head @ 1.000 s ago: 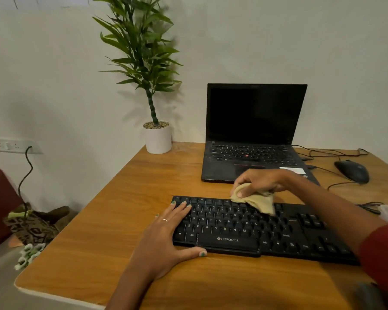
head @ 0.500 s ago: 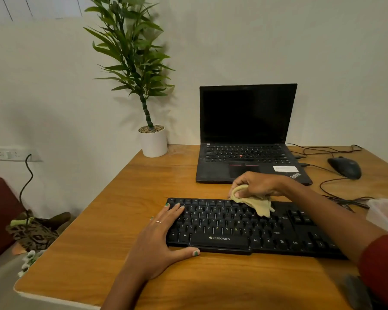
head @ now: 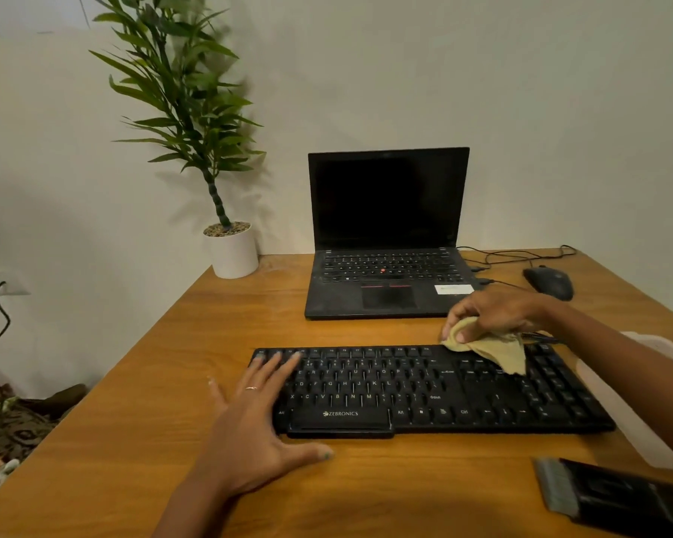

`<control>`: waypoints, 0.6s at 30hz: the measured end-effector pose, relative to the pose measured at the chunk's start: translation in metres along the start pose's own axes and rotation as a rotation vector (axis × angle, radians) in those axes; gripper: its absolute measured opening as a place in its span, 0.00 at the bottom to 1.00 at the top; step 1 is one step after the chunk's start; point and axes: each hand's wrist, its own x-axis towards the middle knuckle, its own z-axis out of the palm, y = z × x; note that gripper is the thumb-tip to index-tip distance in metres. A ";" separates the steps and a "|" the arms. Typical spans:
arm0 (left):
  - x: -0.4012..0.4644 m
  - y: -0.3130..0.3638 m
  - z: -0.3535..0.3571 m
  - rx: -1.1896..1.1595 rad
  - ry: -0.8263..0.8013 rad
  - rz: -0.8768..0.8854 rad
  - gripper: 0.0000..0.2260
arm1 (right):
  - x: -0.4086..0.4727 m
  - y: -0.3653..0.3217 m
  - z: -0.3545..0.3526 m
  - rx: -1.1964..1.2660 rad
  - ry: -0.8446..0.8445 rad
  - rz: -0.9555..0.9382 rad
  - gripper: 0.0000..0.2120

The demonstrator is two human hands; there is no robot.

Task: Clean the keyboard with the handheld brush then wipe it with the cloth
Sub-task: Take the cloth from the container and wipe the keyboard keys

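Beige cloth is pinched in your right hand on the keyboard far right corner; its long axis runs sideways. Your left hand, fingers spread, presses its left end; the brush, probably, lies before its right end

A person's left hand lies flat, fingers spread and reaching forward, thumb stretched out to the side, a ring on one finger. The right hand, arm extended from the right, curls its fingers closed around a cloth, knuckles up.
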 end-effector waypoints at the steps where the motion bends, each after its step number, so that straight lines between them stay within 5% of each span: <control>1: 0.002 0.017 0.003 0.052 0.014 0.033 0.51 | 0.004 -0.004 0.006 0.023 0.013 -0.025 0.10; 7: 0.031 0.117 0.044 0.169 -0.106 0.259 0.47 | 0.015 -0.007 0.023 0.011 0.082 -0.145 0.10; 14: 0.042 0.114 0.060 0.214 -0.133 0.152 0.43 | -0.018 0.019 -0.011 -0.174 0.062 -0.052 0.10; 18: 0.043 0.114 0.060 0.225 -0.130 0.148 0.44 | -0.003 0.007 0.011 -0.049 0.103 -0.107 0.09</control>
